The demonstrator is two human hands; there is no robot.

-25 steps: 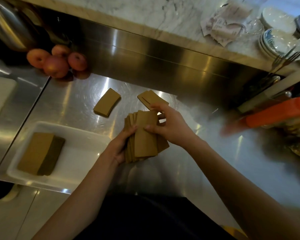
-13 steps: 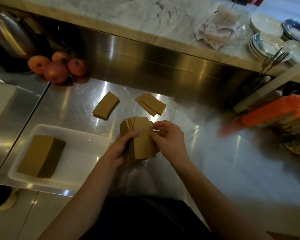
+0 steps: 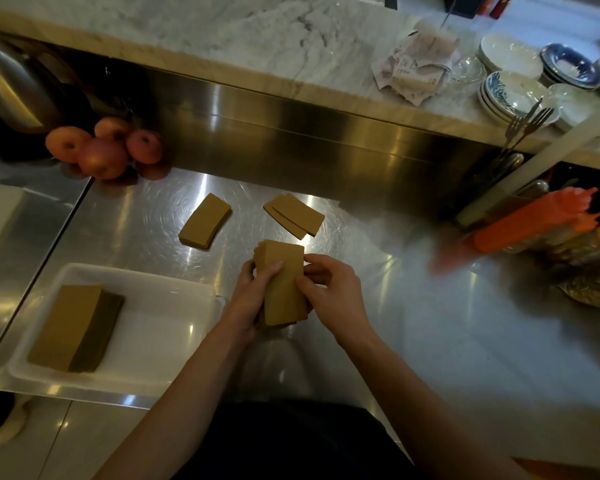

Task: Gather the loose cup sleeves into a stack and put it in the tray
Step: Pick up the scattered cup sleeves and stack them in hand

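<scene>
Left hand [image 3: 253, 295], right hand [image 3: 329, 289] clasp sleeve stack [image 3: 284, 282] from both sides, fingers curled

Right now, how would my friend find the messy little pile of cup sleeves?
Start at the red apples on the steel counter, then look right. Two loose piles lie there; the messy pile is the right one, nearer the hands, with its sleeves slid apart.

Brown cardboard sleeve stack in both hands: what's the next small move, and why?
Probably reach the right hand for the overlapping pair of brown sleeves just beyond; the left hand can keep the brown cardboard sleeve stack, which looks squared. Sleeves also lie loose in a small pile, so the white plastic tray can wait.
</scene>
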